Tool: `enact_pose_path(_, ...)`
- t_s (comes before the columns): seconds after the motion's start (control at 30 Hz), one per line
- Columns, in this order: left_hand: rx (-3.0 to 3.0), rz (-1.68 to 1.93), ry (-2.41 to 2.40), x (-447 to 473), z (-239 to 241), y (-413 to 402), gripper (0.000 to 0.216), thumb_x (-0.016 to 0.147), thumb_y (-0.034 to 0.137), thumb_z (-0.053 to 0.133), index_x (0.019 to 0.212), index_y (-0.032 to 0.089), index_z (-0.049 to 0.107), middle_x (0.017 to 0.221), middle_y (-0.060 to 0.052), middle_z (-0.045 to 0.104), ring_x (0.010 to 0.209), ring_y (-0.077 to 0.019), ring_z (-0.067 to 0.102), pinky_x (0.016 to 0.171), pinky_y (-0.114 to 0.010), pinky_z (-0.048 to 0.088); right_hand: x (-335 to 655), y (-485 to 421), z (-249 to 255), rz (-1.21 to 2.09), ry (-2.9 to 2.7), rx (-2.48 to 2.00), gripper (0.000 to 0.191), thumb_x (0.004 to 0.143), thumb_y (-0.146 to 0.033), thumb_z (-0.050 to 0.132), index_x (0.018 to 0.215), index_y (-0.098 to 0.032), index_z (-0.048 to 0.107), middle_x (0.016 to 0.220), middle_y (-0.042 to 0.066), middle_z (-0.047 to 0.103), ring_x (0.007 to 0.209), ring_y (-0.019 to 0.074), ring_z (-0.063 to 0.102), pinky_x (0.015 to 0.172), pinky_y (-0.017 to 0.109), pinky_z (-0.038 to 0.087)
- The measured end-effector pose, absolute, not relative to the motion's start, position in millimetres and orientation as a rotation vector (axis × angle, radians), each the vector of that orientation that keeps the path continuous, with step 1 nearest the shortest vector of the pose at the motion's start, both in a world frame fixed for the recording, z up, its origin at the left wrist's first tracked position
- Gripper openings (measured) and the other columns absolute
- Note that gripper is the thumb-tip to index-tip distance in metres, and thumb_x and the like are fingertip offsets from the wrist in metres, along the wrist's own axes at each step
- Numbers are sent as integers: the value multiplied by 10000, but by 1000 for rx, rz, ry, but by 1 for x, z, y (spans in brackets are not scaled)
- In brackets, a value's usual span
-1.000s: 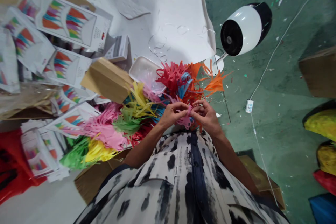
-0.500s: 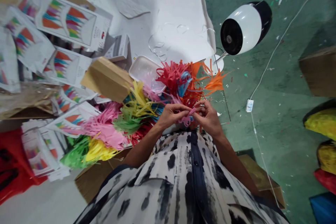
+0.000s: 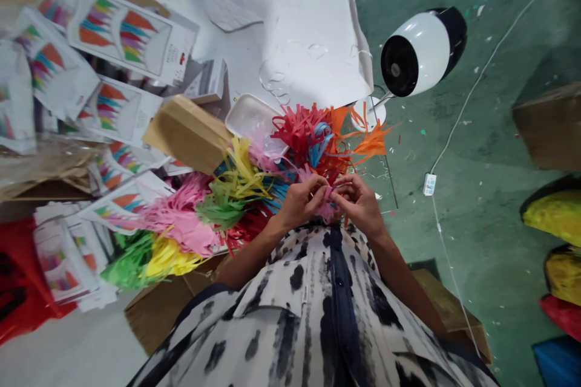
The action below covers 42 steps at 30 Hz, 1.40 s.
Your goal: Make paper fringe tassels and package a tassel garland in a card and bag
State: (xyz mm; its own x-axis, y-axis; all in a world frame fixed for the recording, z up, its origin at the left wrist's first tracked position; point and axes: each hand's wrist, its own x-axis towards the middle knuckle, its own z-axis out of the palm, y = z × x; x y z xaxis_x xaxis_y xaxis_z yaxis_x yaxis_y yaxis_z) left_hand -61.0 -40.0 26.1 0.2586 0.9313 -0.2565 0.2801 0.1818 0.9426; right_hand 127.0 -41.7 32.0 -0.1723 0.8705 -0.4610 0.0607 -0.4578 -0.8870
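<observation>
My left hand (image 3: 302,201) and my right hand (image 3: 360,202) meet close to my chest, fingers pinched together on a pink paper tassel (image 3: 325,205) between them. Beyond the hands lies a heap of fringed paper tassels: red (image 3: 302,129), orange (image 3: 370,142), blue (image 3: 320,140), yellow (image 3: 242,172), green (image 3: 218,210) and pink (image 3: 181,221). The tassel strips spread over the table edge toward the left.
White printed packs (image 3: 129,42) with coloured tassel pictures are piled at the left. A brown cardboard box (image 3: 186,133) and a white plastic tray (image 3: 254,118) sit behind the heap. A white fan (image 3: 420,51) stands on the green floor, with a cable and switch (image 3: 428,184).
Both hands stay together on the pink tassel, shifting a little toward my chest while the fingers work it. The view tilted slightly.
</observation>
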Motion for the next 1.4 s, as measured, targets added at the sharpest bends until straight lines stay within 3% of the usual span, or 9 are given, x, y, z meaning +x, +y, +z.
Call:
enact_pose_path(0.17,1540,745,1429,-61,26,-49,133,991,334,616,1014,234,701,620,32,590,542,-119,526,596,-233,303,125,-45,40,1766,-1163,-1442,287,955,-499,668,1069,-239,714,957,11,706,737,137,637,628,253,501)
enact_pose_path(0.33,1754,729,1421,-62,25,-57,139,968,311,619,995,234,732,667,-15,629,592,-144,547,588,-247,254,116,-59,38,1740,-1147,-1475,303,849,-531,787,913,-240,730,815,-5,684,673,150,613,596,268,508)
enact_pose_path(0.5,1637,793,1377,-67,30,-70,210,1002,368,578,1067,221,714,738,-22,680,649,-155,604,642,-249,355,109,-74,36,1767,-992,-1486,292,837,-515,807,869,-235,731,669,-38,588,514,99,437,457,236,359)
enact_pose_path(0.67,1379,851,1188,-79,28,-91,392,976,462,662,1293,243,590,828,15,724,745,-161,679,751,-259,464,103,-79,38,1664,-958,-1455,239,846,-447,810,839,-227,716,825,-22,632,526,71,373,457,235,280)
enact_pose_path(0.87,1590,818,1285,-95,11,-111,289,1017,476,594,1017,209,706,910,-54,752,829,-193,685,783,-300,455,100,-78,38,1575,-1171,-1416,185,857,-411,804,862,-235,748,944,23,726,690,134,594,546,248,428)
enact_pose_path(1.0,1877,708,1383,-97,2,-119,332,1062,427,507,973,205,737,920,-96,756,872,-211,678,786,-320,427,109,-75,35,1720,-1255,-1401,178,853,-420,815,886,-251,771,986,33,788,801,177,683,644,282,519)
enact_pose_path(1.1,1950,678,1380,-97,-5,-125,351,1064,434,511,948,196,741,853,-85,735,811,-195,660,741,-309,416,121,-69,30,1761,-1312,-1436,218,848,-442,821,879,-233,770,961,43,791,718,161,654,580,273,484)
enact_pose_path(1.23,1909,682,1404,-117,-18,-127,345,1072,416,509,959,196,749,912,-70,749,888,-182,678,791,-291,456,128,-59,22,1883,-1248,-1450,277,878,-484,793,847,-224,700,743,3,730,512,105,493,471,248,363)
enact_pose_path(1.4,2049,180,1839,-175,-25,-113,228,1040,235,534,989,171,747,957,-103,734,912,-233,643,776,-349,457,127,-40,19,1894,-1380,-1352,273,895,-476,785,837,-226,693,711,-8,690,628,132,591,620,265,480)
